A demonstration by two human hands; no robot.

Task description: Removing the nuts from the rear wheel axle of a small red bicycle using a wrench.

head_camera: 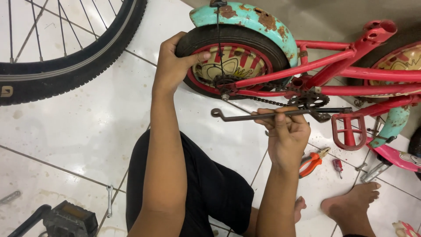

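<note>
Left hand point(173, 66) grasps rear tyre point(197, 37); right hand point(287, 131), below the tyre, clenches long socket wrench point(245, 116).

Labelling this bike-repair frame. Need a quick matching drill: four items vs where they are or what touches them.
Things:
1. small rear wheel
2. long metal rod
3. orange-handled pliers
4. small spanner

Places:
A. on the tiles right of the right hand
B. gripped at its tyre by the left hand
C. on the tiles left of the left forearm
D. held in the right hand

Pairs: 1-B, 2-D, 3-A, 4-C
</note>
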